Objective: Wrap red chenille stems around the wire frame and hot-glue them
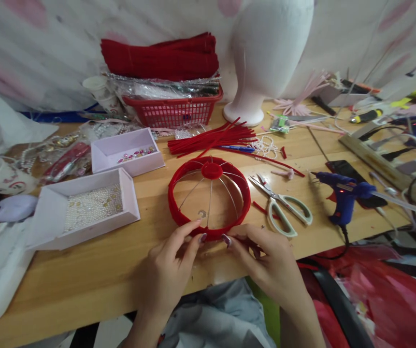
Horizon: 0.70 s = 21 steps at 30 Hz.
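Note:
A round red frame (pixel 246 195) lies on the wooden table in front of me, its band covered in fuzzy red strips. Thin wire spokes run from the band up to a small red disc (pixel 212 170) at the top. At the near edge, my left hand (pixel 173 253) pinches the band between thumb and fingers. My right hand (pixel 262 253) pinches the same near edge a little further right. Scissors (pixel 275 200) with pale green handles lie partly open to the right of the frame. Behind it rests a bundle of red pipe cleaners (pixel 211 139).
Two white boxes hold pearl beads (pixel 93 208) and pink gems (pixel 135 155) on the left. A blue glue gun (pixel 343 191) stands at right beside a phone (pixel 356 181). A red basket (pixel 179 111) and white mannequin head (pixel 265 53) stand behind.

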Motion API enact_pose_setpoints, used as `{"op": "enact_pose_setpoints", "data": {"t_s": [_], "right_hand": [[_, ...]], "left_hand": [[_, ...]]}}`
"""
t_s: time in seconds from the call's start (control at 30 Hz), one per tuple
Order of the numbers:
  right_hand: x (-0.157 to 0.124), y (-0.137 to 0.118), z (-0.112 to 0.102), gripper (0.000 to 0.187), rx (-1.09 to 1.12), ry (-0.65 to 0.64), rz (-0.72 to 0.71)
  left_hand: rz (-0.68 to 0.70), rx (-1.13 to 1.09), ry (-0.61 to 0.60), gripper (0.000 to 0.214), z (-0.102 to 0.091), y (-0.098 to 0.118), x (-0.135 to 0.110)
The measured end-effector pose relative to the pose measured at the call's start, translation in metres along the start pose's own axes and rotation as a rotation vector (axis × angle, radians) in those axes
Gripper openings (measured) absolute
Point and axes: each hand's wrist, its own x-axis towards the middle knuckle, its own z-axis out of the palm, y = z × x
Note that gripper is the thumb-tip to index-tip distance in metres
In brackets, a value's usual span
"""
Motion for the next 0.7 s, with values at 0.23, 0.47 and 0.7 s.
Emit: {"op": "enact_pose_setpoints", "data": {"t_s": [0.23, 0.47, 0.7], "right_hand": [[0.002, 0.005, -0.003, 0.011, -0.015, 0.053, -0.059], [0.005, 0.009, -0.004, 0.009, -0.068, 0.128, -0.13], [0.001, 0.012, -0.004, 0.006, -0.09, 0.118, -0.182]], "left_hand": [[-0.068, -0.106, -0.048, 0.022, -0.002, 0.004, 0.002], [-0.23, -0.223, -0.118, 0.014, -0.006, 0.014, 0.012], [-0.437, -0.326, -0.238, 0.013, -0.006, 0.014, 0.019]]}}
